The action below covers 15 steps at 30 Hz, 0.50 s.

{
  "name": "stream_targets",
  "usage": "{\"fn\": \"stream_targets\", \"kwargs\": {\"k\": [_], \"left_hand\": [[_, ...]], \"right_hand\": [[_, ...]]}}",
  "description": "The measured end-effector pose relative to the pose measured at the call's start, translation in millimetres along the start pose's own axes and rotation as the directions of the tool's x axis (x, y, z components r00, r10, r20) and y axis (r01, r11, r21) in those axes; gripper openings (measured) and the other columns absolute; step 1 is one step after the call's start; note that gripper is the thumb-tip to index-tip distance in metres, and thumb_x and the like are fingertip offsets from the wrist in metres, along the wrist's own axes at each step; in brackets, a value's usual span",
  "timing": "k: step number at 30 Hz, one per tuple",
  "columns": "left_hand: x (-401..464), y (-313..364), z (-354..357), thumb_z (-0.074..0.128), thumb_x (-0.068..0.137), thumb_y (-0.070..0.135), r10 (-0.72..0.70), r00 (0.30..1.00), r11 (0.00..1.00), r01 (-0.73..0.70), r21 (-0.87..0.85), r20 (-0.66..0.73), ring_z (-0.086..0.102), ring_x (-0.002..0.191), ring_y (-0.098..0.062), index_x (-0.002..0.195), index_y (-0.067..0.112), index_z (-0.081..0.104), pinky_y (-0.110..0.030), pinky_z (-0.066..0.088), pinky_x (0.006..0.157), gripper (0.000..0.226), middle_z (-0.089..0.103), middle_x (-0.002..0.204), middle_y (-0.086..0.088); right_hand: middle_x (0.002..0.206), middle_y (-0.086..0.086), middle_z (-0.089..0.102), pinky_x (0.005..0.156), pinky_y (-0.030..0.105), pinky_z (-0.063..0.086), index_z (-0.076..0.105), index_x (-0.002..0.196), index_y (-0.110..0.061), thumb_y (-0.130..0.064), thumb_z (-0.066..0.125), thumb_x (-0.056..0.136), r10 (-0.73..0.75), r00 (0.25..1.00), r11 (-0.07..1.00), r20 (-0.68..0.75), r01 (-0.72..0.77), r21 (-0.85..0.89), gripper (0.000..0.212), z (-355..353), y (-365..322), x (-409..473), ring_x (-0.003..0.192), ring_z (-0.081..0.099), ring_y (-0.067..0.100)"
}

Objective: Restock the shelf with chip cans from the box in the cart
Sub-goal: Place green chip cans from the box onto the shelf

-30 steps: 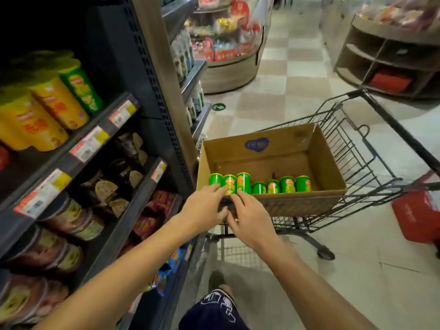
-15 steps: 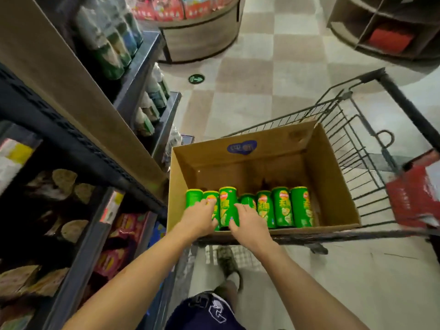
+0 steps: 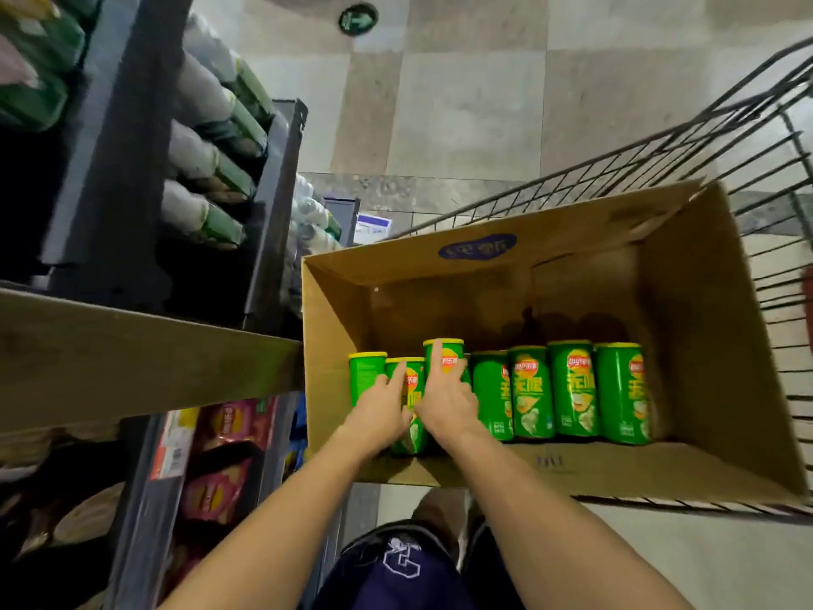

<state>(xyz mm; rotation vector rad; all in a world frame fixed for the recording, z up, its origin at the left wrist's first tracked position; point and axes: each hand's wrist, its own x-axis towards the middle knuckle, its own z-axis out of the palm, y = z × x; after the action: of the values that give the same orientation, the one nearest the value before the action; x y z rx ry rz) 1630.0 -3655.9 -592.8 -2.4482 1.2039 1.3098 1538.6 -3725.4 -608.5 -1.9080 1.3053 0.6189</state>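
A cardboard box point(image 3: 712, 345) is seen in a wire cart point(image 3: 748, 138) at the right of the frame, with a row of seven green chip cans point(image 3: 572, 389) standing upright along its near wall. Both hands are placed on the left end of that row. The left hand point(image 3: 378, 413) is laid over the second can from the left point(image 3: 411, 433), its fingers spread across that can and the leftmost can point(image 3: 363, 374); whether a can is actually gripped cannot be told. The right hand point(image 3: 446, 402) is wrapped on the third can point(image 3: 453, 356), which stands higher than its neighbours, with the forefinger stretched up along its side toward the yellow rim. The four remaining cans stand untouched to the right of the hands. The shelf point(image 3: 145, 354) is seen at the left of the frame, its wooden edge just beside the box's left wall, with red snack bags point(image 3: 228, 427) on a lower tier.
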Motion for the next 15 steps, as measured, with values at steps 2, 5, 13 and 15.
{"fn": "stream_targets", "kwargs": {"k": [2, 5, 13, 15], "left_hand": [[7, 4, 5, 0.059, 0.095, 0.026, -0.027, 0.998, 0.999, 0.028, -0.016, 0.048, 0.053, 0.120, -0.035, 0.156, 0.027, -0.009, -0.045, 0.042, 0.101, 0.092, 0.040, 0.142, -0.019], [16, 9, 15, 0.070, 0.088, 0.026, -0.076, 0.995, 0.997, 0.076, -0.003, 0.067, 0.057, 0.114, -0.037, 0.152, 0.030, -0.021, -0.047, 0.046, 0.098, 0.111, 0.037, 0.140, -0.022], [35, 21, 35, 0.073, 0.084, 0.041, -0.235, 0.972, 0.963, 0.235, -0.132, 0.017, 0.055, 0.115, -0.038, 0.151, 0.031, -0.023, -0.048, 0.044, 0.094, 0.118, 0.035, 0.138, -0.019], [37, 29, 39, 0.076, 0.080, 0.045, -0.283, 0.959, 0.941, 0.277, -0.197, -0.007, 0.057, 0.113, -0.039, 0.151, 0.033, -0.021, -0.048, 0.046, 0.092, 0.122, 0.038, 0.135, -0.018]], "right_hand": [[0.160, 0.029, 0.007, 0.096, 0.045, 0.050, -0.019, 0.155, -0.024, -0.027, 0.061, 0.095, 0.007, 1.000, 0.999, 0.004, -0.007, -0.048, 0.100, 0, 8, 10, 0.124, 0.052, 0.043], [0.161, 0.028, 0.009, 0.094, 0.043, 0.050, -0.022, 0.154, -0.021, -0.035, 0.065, 0.093, -0.006, 1.000, 0.995, 0.028, 0.009, -0.101, 0.108, -2, 15, 21, 0.122, 0.056, 0.040], [0.154, 0.022, 0.027, 0.083, 0.043, 0.053, -0.029, 0.151, -0.031, -0.014, 0.074, 0.085, -0.093, 0.995, 0.995, 0.036, 0.094, -0.023, 0.123, -9, 36, 34, 0.106, 0.063, 0.037], [0.145, 0.021, 0.035, 0.082, 0.044, 0.052, -0.029, 0.151, -0.031, -0.020, 0.078, 0.083, -0.114, 0.991, 0.993, 0.073, 0.115, -0.019, 0.127, -18, 49, 33, 0.106, 0.063, 0.037]]}}
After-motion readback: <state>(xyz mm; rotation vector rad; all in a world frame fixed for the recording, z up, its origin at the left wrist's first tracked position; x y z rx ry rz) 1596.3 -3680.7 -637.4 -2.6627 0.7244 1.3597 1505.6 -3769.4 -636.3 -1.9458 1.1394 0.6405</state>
